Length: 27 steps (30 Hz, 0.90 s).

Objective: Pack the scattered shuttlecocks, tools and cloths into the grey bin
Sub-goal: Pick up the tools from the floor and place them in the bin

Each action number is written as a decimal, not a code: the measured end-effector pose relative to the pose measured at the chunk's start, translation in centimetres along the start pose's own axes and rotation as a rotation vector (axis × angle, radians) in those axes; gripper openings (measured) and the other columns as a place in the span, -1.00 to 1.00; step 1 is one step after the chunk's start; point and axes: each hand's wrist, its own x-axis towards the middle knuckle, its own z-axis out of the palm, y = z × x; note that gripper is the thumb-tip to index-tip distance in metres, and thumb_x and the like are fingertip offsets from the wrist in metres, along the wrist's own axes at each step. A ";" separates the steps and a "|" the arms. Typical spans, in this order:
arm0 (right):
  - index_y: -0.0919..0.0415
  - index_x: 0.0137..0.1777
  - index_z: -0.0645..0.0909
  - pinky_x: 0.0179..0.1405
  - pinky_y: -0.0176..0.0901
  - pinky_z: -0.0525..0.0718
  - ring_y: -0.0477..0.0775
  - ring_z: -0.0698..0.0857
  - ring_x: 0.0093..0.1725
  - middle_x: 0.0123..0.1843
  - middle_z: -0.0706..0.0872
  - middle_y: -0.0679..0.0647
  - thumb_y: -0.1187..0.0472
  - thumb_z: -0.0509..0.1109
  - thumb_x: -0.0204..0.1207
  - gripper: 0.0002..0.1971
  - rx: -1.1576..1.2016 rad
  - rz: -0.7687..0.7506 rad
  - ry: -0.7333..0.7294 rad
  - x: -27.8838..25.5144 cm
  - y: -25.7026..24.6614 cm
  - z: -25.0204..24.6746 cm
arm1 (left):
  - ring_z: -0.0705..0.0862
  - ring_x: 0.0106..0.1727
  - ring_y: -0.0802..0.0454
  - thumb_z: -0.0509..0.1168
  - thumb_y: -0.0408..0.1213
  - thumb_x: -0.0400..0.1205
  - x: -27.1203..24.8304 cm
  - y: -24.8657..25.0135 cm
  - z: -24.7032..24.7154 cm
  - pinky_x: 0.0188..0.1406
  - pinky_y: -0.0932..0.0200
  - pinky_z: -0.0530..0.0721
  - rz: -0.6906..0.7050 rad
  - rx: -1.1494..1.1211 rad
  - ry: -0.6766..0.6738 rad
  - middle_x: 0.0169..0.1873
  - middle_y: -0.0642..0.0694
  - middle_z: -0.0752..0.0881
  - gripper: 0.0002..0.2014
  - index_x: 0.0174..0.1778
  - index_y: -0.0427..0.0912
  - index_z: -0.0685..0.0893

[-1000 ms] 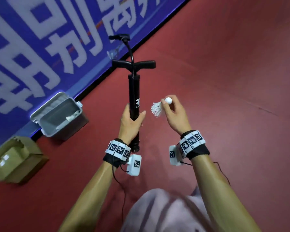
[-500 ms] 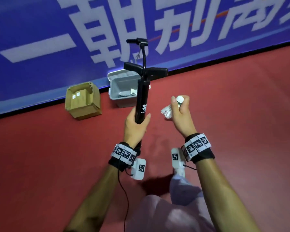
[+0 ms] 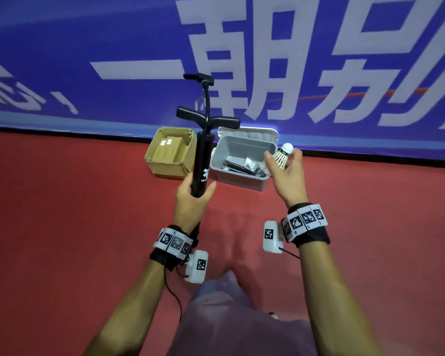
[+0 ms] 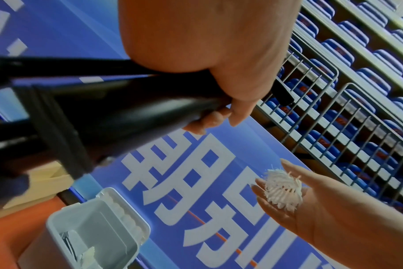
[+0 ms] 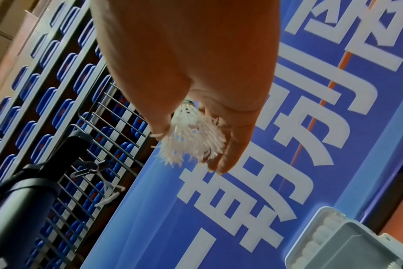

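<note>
My left hand [image 3: 193,195] grips the barrel of a black air pump [image 3: 202,160], held upright with its T-handle and hose on top; the pump [image 4: 117,109] fills the left wrist view. A white shuttlecock [image 3: 283,155] with frayed feathers is pinched in my right hand [image 3: 285,173], cork up, just over the right end of the grey bin [image 3: 244,181]. The shuttlecock [image 5: 191,134] shows between thumb and fingers in the right wrist view. The bin stands open against the blue banner and holds dark tools and white items. The grey bin [image 4: 117,236] also shows in the left wrist view.
An open cardboard box [image 3: 168,155] sits on the red floor just left of the bin. A blue banner [image 3: 242,60] with large white characters runs along the back. Railings and blue seats [image 4: 357,91] rise behind it. My knee [image 3: 229,317] is at the bottom.
The view has swung and closed in, so bin and box now sit straight ahead and nearer. My right hand with the shuttlecock has moved out over the bin's right end. The pump stays gripped.
</note>
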 end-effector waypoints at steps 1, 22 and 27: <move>0.24 0.27 0.47 0.01 -0.21 0.67 -0.25 0.68 -0.14 -0.05 0.73 -0.06 0.02 0.51 0.64 -0.60 0.012 -0.013 -0.010 1.6 0.3 0.5 | 0.58 -0.29 0.19 0.56 -0.21 0.57 1.3 -0.2 0.4 -0.14 0.16 0.61 -0.012 0.001 0.010 -0.36 0.24 0.65 -0.84 -0.02 -0.06 0.72; -0.13 0.18 0.52 0.15 0.23 0.76 0.17 0.79 0.08 0.06 0.81 0.04 -0.23 0.42 0.59 -0.69 -0.182 0.078 0.202 39.4 3.9 4.9 | 0.65 -0.20 0.12 0.54 -0.06 0.55 45.3 -6.7 15.9 -0.19 0.21 0.59 0.033 0.239 -0.517 -0.23 0.05 0.68 -0.73 0.02 0.04 0.58; -0.11 0.14 0.49 0.15 0.26 0.75 0.23 0.80 0.07 0.06 0.82 0.11 -0.16 0.45 0.62 -0.75 -0.175 0.151 0.233 46.5 5.5 5.7 | 0.73 -0.03 0.06 0.50 -0.19 0.59 52.4 -8.4 19.0 -0.12 0.19 0.61 0.058 0.464 -0.686 -0.05 0.05 0.72 -0.68 0.14 0.04 0.51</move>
